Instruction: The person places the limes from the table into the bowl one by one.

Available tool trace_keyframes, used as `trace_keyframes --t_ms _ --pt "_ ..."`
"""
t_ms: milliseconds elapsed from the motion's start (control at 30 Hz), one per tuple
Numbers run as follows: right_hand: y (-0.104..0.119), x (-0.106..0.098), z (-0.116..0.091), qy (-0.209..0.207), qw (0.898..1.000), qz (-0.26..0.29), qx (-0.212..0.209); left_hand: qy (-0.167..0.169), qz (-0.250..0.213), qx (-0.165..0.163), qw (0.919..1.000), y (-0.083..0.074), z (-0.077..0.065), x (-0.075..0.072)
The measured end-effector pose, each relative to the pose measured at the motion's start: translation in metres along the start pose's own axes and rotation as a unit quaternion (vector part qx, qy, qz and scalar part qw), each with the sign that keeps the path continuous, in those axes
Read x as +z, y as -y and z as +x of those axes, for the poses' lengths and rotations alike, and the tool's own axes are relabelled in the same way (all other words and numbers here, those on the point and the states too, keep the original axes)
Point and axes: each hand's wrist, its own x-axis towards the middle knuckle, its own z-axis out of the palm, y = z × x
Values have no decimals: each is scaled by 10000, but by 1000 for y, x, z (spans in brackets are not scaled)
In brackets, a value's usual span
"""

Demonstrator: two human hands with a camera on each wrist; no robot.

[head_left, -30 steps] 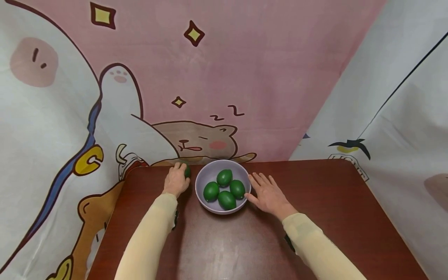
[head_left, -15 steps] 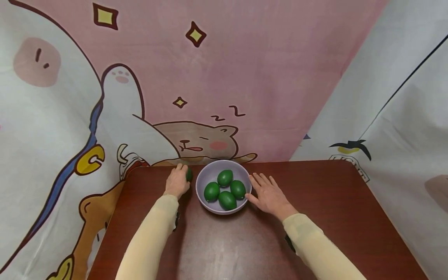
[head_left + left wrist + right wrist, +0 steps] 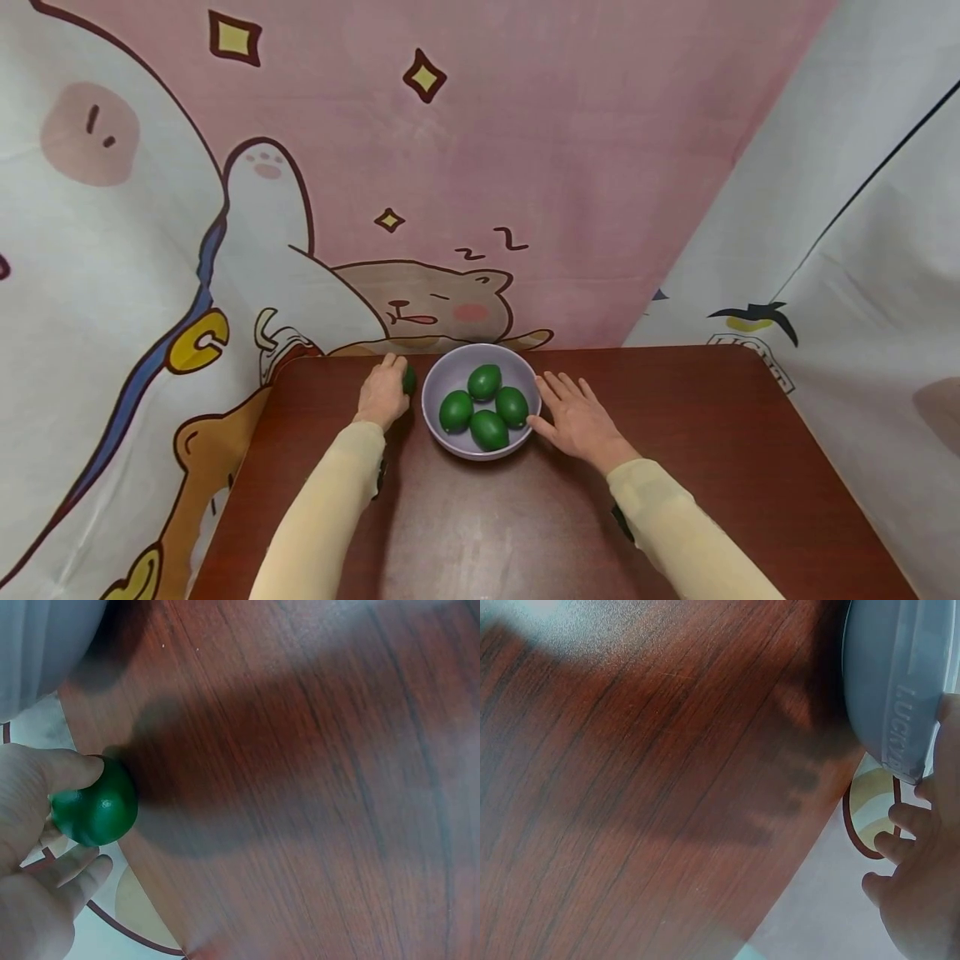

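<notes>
A lilac bowl with several green limes in it stands near the table's far edge. Left of the bowl, my left hand grips another lime between thumb and fingers; in the head view that hand partly covers it. Over on the bowl's other side is my right hand, fingers straight and spread, thumb and index fingertip right at the rim. The right wrist view shows raised lettering on the bowl's outer wall.
The dark reddish wooden table ends just behind the bowl. A cartoon-printed cloth hangs behind it and down both sides.
The lime in my left hand has come slightly nearer to me and turned a little into view. My right hand keeps its place by the bowl. The head view has shifted slightly.
</notes>
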Motion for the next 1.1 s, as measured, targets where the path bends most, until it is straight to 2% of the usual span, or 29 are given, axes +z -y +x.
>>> trace_keyframes --t_ms 300,767,1100 --pt "0 0 0 54 10000 21 17 66 -172 42 9998 -2 -5 -2" --pt "-1 1 1 82 9999 42 84 72 -145 74 9998 -7 -16 -8" --pt "2 -1 -1 50 9999 87 65 62 -108 93 9999 -4 -24 -5"
